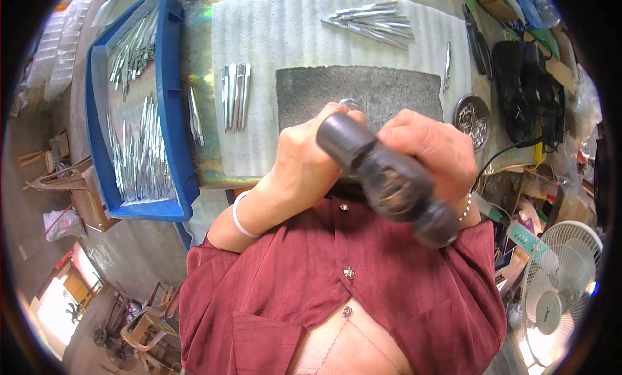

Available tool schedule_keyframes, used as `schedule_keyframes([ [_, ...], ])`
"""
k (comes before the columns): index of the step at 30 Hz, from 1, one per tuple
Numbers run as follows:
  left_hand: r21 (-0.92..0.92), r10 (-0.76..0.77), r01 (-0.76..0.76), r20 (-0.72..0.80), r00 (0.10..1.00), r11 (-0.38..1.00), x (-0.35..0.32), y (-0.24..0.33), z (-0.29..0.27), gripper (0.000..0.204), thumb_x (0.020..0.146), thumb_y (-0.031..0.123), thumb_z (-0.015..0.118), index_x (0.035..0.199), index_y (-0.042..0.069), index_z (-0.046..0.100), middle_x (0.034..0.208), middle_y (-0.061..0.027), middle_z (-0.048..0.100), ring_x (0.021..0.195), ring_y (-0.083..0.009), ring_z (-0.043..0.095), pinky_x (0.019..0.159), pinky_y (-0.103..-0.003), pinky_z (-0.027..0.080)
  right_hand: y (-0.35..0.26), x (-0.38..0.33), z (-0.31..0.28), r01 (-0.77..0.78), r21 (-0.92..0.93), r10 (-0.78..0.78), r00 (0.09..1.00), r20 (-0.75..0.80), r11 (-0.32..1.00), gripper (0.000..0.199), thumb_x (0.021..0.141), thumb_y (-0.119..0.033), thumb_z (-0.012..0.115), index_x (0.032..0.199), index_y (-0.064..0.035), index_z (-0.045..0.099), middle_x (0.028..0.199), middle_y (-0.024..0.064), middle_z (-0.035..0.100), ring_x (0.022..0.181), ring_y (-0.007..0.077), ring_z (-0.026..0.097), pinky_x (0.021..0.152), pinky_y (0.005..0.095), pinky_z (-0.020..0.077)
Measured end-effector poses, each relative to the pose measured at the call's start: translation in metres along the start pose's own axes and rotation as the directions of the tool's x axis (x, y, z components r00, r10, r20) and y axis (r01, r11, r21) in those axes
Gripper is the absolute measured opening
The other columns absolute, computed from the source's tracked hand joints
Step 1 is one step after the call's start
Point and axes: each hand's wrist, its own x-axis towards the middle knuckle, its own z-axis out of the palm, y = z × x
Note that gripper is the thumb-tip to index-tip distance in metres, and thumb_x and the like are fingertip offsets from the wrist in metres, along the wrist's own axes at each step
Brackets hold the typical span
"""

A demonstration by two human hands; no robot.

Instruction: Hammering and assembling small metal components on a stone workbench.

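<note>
Right hand (pixel 431 151) grips a dark hammer (pixel 385 177), long axis running from upper left to lower right. Left hand (pixel 304 161) closes just beside its upper end, over the surface (pixel 259 83); what it pinches is hidden.

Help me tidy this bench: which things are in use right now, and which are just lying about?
In use:
left hand
right hand
dark tool handle, in the right hand
grey pad

Lying about:
blue tray of metal blades
blade row
blade pile
small dish
fan
</note>
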Motion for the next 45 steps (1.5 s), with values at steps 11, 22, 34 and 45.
schedule_keyframes([
  [11, -0.011, -0.034, 0.033, -0.100, 0.994, 0.999, -0.002, -0.007, 0.003, 0.018, 0.071, 0.001, 0.060, 0.087, 0.006, 0.053, 0.079, -0.0075, 0.053, 0.062, -0.0269, 0.059, 0.049, -0.035, 0.047, -0.051, -0.018, -0.030, -0.463, 0.044, 0.462, 0.886, 0.039, 0.885, 0.033, 0.083, -0.002, 0.063, 0.113, 0.0005, 0.048, 0.091, 0.0081, 0.057, 0.070, 0.0105, 0.059, 0.056, 0.0256, 0.0479],
  [22, -0.051, -0.031, 0.026, -0.083, 0.996, 0.998, 0.003, -0.009, 0.000, 0.017, 0.072, 0.002, 0.062, 0.085, 0.007, 0.052, 0.076, -0.0064, 0.051, 0.059, -0.0259, 0.058, 0.047, -0.035, 0.045, -0.067, -0.012, -0.044, -0.127, -0.362, 0.202, 0.963, 0.176, 0.923, 0.042, 0.072, 0.004, 0.066, 0.112, 0.0087, 0.053, 0.087, 0.0204, 0.063, 0.065, 0.0247, 0.063, 0.056, 0.0300, 0.0506],
  [34, -0.076, -0.037, 0.030, -0.085, 0.996, 0.997, 0.005, -0.007, 0.000, 0.017, 0.070, -0.003, 0.060, 0.082, 0.007, 0.054, 0.074, -0.0059, 0.053, 0.057, -0.0252, 0.058, 0.047, -0.034, 0.046, -0.111, -0.017, -0.045, -0.153, -0.382, 0.089, 0.980, -0.179, 0.912, 0.006, 0.079, -0.003, 0.057, 0.078, -0.0017, 0.051, 0.060, 0.0078, 0.052, 0.045, 0.0175, 0.047, 0.039, 0.0268, 0.0360],
  [45, -0.038, -0.045, 0.043, -0.053, 0.998, 0.998, 0.000, -0.006, 0.000, 0.013, 0.073, 0.001, 0.058, 0.082, 0.007, 0.051, 0.076, -0.0080, 0.050, 0.059, -0.0277, 0.058, 0.048, -0.036, 0.046, -0.080, -0.007, -0.046, -0.129, -0.324, 0.163, 0.984, 0.077, 0.937, 0.036, 0.068, -0.002, 0.067, 0.102, 0.0006, 0.057, 0.071, 0.0112, 0.059, 0.057, 0.0223, 0.058, 0.048, 0.0305, 0.0448],
])
